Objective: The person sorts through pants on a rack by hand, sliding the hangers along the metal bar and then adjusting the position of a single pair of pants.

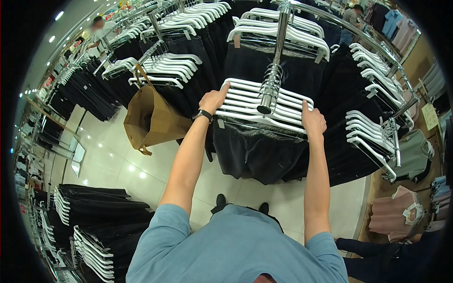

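A stack of several white hangers (243,104) hangs on the chrome rail arm (281,35) in front of me. My left hand (214,100), with a dark watch on the wrist, is closed around the hangers' left ends, thumb on top. At their right ends, my right hand (314,120) grips in the same way, thumb pointing up. Both hands' lower fingers are partly hidden. Black garments (257,158), which look like trousers or shorts, hang below from the clip bars. Ring-like hooks bunch together near the arm's tip.
An open brown bag (158,125) hangs at the left by its strap. More white hangers with dark clothes (172,68) fill neighbouring racks, also right and lower left. Two people are farther back, one at the left (99,35), another at the right (350,23). Shiny tiles (118,165) cover the floor.
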`<state>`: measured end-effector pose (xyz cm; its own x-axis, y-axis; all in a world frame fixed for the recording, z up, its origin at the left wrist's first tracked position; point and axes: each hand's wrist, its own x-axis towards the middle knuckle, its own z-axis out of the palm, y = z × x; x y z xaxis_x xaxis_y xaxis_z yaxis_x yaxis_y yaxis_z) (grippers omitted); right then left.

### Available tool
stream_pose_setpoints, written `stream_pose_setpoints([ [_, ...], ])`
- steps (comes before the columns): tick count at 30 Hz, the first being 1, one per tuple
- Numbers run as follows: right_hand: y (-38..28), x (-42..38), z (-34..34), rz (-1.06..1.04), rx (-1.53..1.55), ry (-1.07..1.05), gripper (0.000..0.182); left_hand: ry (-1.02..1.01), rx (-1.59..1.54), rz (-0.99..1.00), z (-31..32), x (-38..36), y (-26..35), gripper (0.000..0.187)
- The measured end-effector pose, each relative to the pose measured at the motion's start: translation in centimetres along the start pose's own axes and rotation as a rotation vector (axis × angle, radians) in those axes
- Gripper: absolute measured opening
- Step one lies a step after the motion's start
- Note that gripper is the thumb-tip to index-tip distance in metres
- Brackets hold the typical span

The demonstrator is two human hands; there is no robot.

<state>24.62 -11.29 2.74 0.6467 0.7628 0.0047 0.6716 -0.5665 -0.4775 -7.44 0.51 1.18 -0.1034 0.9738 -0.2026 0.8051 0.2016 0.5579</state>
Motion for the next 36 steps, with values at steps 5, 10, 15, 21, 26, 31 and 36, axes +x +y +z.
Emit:
stream_pose_setpoints([
  [5, 0.1, 0.1, 0.5, -0.062, 0.016, 0.057, 0.076, 0.007, 0.060, 0.021, -0.3, -0.1, 0.1, 0.099],
  [10, 0.9, 0.8, 2.3, -0.176, -0.067, 0.263, 0.081, 0.330, 0.165, 0.084, 1.5, 0.1, -0.2, 0.100],
  [15, 0.9, 0.7, 2.4, -0.204, -0.127, 0.356, 0.086, 0.443, 0.208, 0.130, 1.7, 0.1, -0.1, 0.103],
  [21, 0.6, 0.3, 1.9, -0.161, -0.070, 0.302, 0.091, 0.453, 0.211, 0.134, 1.6, -0.1, 0.0, 0.104],
  [26, 0.6, 0.4, 2.0, -0.140, -0.058, 0.267, 0.093, 0.432, 0.210, 0.130, 1.7, 0.1, 0.1, 0.105],
  [31, 0.3, 0.3, 1.8, -0.087, -0.014, 0.221, 0.095, 0.392, 0.198, 0.113, 1.6, 0.1, 0.1, 0.105],
  [36, 0.2, 0.0, 1.3, -0.090, -0.016, 0.232, 0.094, 0.399, 0.201, 0.095, 1.4, -0.1, 0.2, 0.105],
])
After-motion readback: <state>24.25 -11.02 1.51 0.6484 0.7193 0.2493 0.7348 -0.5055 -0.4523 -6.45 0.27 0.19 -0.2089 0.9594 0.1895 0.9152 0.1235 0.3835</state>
